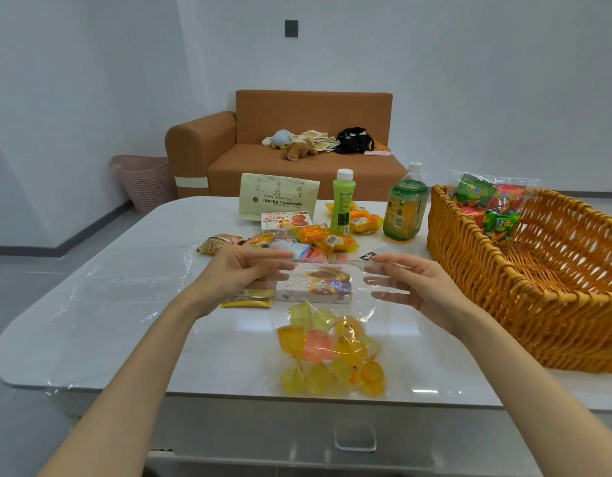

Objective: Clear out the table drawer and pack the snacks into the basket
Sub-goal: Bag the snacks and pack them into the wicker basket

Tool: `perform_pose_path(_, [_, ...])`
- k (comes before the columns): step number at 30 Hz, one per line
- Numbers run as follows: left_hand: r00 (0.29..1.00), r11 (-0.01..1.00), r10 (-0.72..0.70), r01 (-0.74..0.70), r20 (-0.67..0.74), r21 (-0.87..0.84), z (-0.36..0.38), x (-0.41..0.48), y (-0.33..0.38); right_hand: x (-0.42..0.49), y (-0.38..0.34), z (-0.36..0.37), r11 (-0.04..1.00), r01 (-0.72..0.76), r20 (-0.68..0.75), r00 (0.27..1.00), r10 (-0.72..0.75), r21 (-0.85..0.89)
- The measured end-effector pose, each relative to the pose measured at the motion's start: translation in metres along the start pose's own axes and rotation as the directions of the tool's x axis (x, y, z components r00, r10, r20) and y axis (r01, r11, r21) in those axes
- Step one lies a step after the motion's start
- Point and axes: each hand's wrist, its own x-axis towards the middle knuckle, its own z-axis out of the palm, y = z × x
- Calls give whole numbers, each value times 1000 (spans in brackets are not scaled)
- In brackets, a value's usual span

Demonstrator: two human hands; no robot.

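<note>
Tabletop [435, 366], bag [332, 352] (jellies, seemingly) — pinched between hands [242, 273] [411, 284]

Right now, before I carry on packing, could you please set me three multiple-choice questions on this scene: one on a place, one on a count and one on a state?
1. Where is the bag of green and red snack packets?
A. On the floor
B. In the wicker basket
C. On a chair

2. How many bottles stand on the table?
A. One
B. Two
C. Four

3. What is the state of the jelly bag?
A. Lying in the basket
B. Knotted shut and untouched
C. Pinched at its top by both hands

Answers:
1 B: it leans inside the basket's far end.
2 B: only a slim green bottle and a round tea bottle stand there.
3 C: the left hand and the right hand pinch its upper film, while the jellies rest on the table.
</note>
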Motion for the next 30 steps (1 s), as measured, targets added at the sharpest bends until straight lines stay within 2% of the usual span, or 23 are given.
perform_pose_path(3, [1000,1000,11,-11,-7,28,0,-1,1,-1,0,-1,999,1,4,1000,-2,35])
perform_pose_path(5, [1000,999,-3,2,2,38,1,-3,1,-3,0,-3,1000,21,15,1000,-21,-6])
perform_pose_path(8, [999,997,-32,29,36,66,-1,-4,-2,-7,1,-6,979,93,32,996,-89,-180])
perform_pose_path(12, [998,994,-40,35,41,106,-2,-5,-4,-11,8,-5,900,193,30,980,-197,-390])
perform_pose_path(14, [998,991,-41,35,46,129,-1,-6,-3,-13,13,-6,793,276,34,951,-307,-543])
perform_pose_path(17, [996,989,-73,65,57,133,0,-6,-4,-14,16,-7,548,362,96,886,-454,-754])
perform_pose_path(20, [993,990,-112,108,36,88,5,-4,-2,-13,16,-11,432,311,111,897,-428,-846])
perform_pose_path(21, [994,991,-107,106,9,81,7,-4,-2,-14,16,-11,447,295,104,909,-403,-845])
perform_pose_path(24, [993,992,-51,63,-111,107,16,-2,-7,-13,17,-5,595,266,17,921,-390,-758])
perform_pose_path(27, [986,998,-28,37,-163,52,23,2,-12,-10,17,0,642,274,-46,900,-434,-716])
perform_pose_path(30, [990,999,-47,48,-137,3,23,3,-11,-13,12,-1,812,217,-69,951,-301,-542])
